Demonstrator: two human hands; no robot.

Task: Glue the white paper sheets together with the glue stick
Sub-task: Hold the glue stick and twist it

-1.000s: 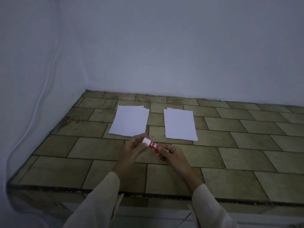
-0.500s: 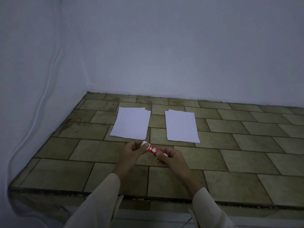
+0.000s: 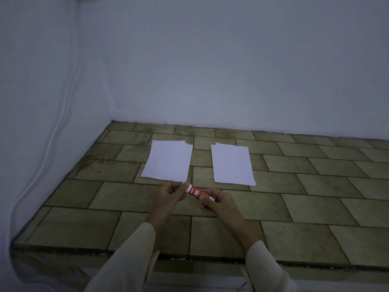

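- Glue stick (image 3: pixel 199 193), red label with white ends, is held between both hands just above the tiled ledge (image 3: pixel 315 207), near the person's edge of it, just this side of the paper.
- Left hand (image 3: pixel 168 197): fingertips pinched shut around the white cap end (image 3: pixel 186 185) at the stick's upper left.
- Right hand (image 3: pixel 221 204): fingers curled closed around the lower body and base end; thumb lies across the label.
- Two stacks of white paper lie flat on the ledge beyond the hands: left stack (image 3: pixel 168 161) and right stack (image 3: pixel 231 164), set apart with a strip of bare tile between them. Top corners of each show several sheets fanned slightly, so more than one sheet per stack.
- Judged step: uncapping. No glue looks applied yet; task is at the start.
- To do it well: right hand keeps the barrel fixed, left pulls the cap straight along the stick's axis, with a small twist if it sticks. No bending sideways.
- Cap is best parked on bare tile, off the paper.
- Only a short length of glue wants winding out; too much and it snaps or smears.
- Risk: loose sheets slide under the stick, so the free hand should pin the stack while gluing.
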